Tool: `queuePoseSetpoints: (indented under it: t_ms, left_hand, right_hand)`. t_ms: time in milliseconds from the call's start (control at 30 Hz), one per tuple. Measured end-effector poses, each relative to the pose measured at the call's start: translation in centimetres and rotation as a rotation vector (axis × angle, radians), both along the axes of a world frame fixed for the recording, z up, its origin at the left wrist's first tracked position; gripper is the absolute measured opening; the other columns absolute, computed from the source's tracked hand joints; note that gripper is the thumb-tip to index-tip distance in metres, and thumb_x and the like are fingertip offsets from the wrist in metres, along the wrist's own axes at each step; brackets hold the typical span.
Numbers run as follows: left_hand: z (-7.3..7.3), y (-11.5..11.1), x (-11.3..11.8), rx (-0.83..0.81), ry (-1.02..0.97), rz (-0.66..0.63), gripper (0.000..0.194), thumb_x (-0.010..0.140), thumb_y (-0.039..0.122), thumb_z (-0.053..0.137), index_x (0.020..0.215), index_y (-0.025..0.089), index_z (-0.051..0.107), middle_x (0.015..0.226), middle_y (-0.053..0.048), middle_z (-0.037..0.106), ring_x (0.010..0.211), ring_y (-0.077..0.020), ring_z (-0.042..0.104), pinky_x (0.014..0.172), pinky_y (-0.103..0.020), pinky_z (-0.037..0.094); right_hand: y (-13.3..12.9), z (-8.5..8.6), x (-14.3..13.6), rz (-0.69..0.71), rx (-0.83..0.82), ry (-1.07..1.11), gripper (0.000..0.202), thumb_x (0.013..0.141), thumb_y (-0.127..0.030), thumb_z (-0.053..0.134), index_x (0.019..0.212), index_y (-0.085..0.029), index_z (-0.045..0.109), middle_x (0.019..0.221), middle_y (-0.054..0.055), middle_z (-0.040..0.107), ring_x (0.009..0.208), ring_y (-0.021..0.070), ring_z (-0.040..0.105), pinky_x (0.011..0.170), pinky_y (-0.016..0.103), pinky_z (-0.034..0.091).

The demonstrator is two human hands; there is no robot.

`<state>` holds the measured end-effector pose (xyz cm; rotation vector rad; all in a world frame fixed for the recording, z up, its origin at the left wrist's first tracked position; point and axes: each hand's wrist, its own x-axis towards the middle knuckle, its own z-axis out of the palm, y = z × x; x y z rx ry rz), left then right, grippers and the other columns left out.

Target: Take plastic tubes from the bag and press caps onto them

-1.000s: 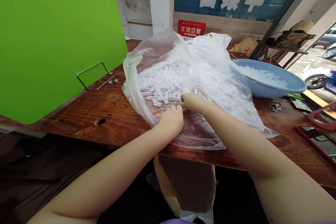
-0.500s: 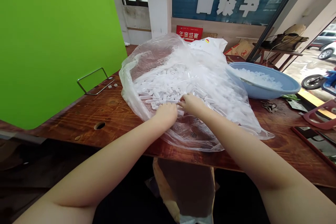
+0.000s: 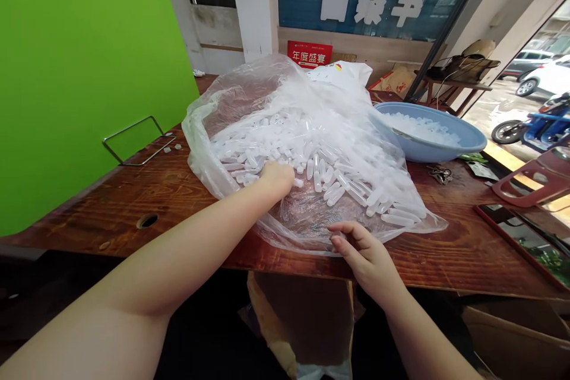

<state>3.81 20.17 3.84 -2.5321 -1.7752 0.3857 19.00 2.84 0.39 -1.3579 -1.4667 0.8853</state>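
Observation:
A large clear plastic bag (image 3: 202, 151) lies open on the wooden table, full of small whitish translucent tubes (image 3: 317, 172). My left hand (image 3: 278, 179) reaches into the bag's mouth, its fingers curled among the tubes; a tube shows at its fingertips. My right hand (image 3: 367, 252) is at the bag's front edge, near the table's edge. Its thumb and fingers are bent toward each other around something small and clear that I cannot make out.
A blue basin (image 3: 472, 141) with more white pieces stands behind at the right. Keys (image 3: 440, 174), a red-framed mirror (image 3: 521, 243) and a pink plastic object (image 3: 534, 175) lie at the right. A green panel (image 3: 89, 71) with a metal handle rises at the left. An open paper bag (image 3: 271, 332) stands below the table.
My right hand has drawn back from the tubes toward the table's front edge. My left hand stays among the tubes. The whole view has shifted slightly.

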Motion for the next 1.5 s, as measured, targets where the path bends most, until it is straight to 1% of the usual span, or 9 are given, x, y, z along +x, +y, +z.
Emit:
queuePoseSetpoints:
  t_ms: [300,433,567,767,900,1067,1300,1400,1500]
  left_hand:
    - [0.7,-5.6,-0.1,-0.016,-0.020,-0.060,0.030,0.080,0.017,0.050,0.108,0.007,0.052,0.095,-0.019,0.065,0.089,-0.0293,0.062,0.073,-0.038,0.047]
    - [0.6,-9.4,-0.8,-0.033,-0.045,-0.196,0.023,0.081,0.015,0.043,0.101,0.012,0.054,0.091,-0.015,0.067,0.088,-0.0301,0.062,0.075,-0.039,0.046]
    - [0.9,-10.7,-2.0,-0.049,-0.058,-0.272,0.026,0.084,0.012,0.037,0.105,0.015,0.053,0.091,-0.011,0.066,0.089,-0.0272,0.061,0.078,-0.038,0.044]
    - [1.2,-8.3,-1.8,0.082,-0.065,0.028,0.026,0.088,0.023,0.037,0.102,0.010,0.055,0.099,-0.017,0.061,0.093,-0.0294,0.060,0.076,-0.039,0.046]
    - [0.3,-7.7,0.0,0.038,-0.083,0.034,0.027,0.088,0.022,0.037,0.098,0.008,0.057,0.095,-0.019,0.062,0.086,-0.0287,0.062,0.070,-0.037,0.048]
    - [-0.7,-11.5,0.8,-0.018,-0.114,-0.194,0.025,0.085,0.010,0.037,0.102,0.012,0.055,0.097,-0.012,0.060,0.089,-0.0249,0.059,0.075,-0.036,0.048]
    - [-3.4,-18.4,-2.2,-0.006,-0.309,-0.503,0.032,0.083,0.011,0.046,0.115,0.016,0.051,0.105,-0.010,0.058,0.095,-0.0234,0.054,0.085,-0.038,0.045]
    - [-5.4,-19.8,-3.2,0.032,-0.329,-0.590,0.038,0.085,0.009,0.042,0.121,0.017,0.048,0.110,-0.011,0.058,0.097,-0.0230,0.054,0.085,-0.037,0.045]
    - [-6.9,-20.1,-3.3,-0.100,-0.190,-0.567,0.041,0.084,0.009,0.041,0.125,0.016,0.046,0.116,-0.014,0.057,0.098,-0.0238,0.056,0.081,-0.036,0.047]
  right_hand:
    - [-0.6,-1.3,-0.2,-0.138,-0.032,0.336,0.029,0.076,-0.047,0.060,0.088,-0.020,0.063,0.068,0.000,0.053,0.063,0.0130,0.049,0.061,0.025,0.041]
    - [-0.5,-1.1,0.0,-0.131,-0.052,0.401,0.027,0.076,-0.045,0.062,0.085,-0.020,0.064,0.067,-0.001,0.053,0.062,0.0121,0.049,0.061,0.024,0.042]
    - [-0.6,-1.1,0.1,-0.117,-0.065,0.391,0.027,0.076,-0.045,0.061,0.085,-0.020,0.063,0.067,-0.001,0.052,0.062,0.0118,0.048,0.060,0.023,0.041]
    - [-0.6,-1.2,-0.1,-0.107,-0.054,0.340,0.027,0.077,-0.045,0.060,0.086,-0.019,0.062,0.068,0.000,0.053,0.063,0.0126,0.048,0.060,0.024,0.040]
    - [-0.6,-1.4,0.1,-0.097,-0.020,0.290,0.024,0.077,-0.042,0.059,0.086,-0.019,0.062,0.069,0.000,0.054,0.063,0.0125,0.048,0.062,0.025,0.041]
    - [-0.7,-1.7,0.5,-0.103,0.001,0.301,0.026,0.078,-0.044,0.058,0.087,-0.020,0.063,0.069,0.001,0.055,0.062,0.0129,0.050,0.058,0.024,0.043]
    - [-1.0,-1.8,0.2,-0.267,0.052,0.445,0.026,0.078,-0.044,0.061,0.090,-0.022,0.064,0.071,0.000,0.055,0.065,0.0127,0.051,0.064,0.025,0.044]
    - [-0.9,-2.0,0.4,-0.261,0.077,0.364,0.025,0.077,-0.041,0.062,0.093,-0.022,0.065,0.074,0.001,0.054,0.065,0.0128,0.050,0.064,0.026,0.043]
    - [-0.7,-2.1,0.6,-0.237,0.125,0.308,0.022,0.076,-0.038,0.063,0.093,-0.024,0.066,0.080,0.001,0.053,0.066,0.0121,0.048,0.063,0.026,0.043]
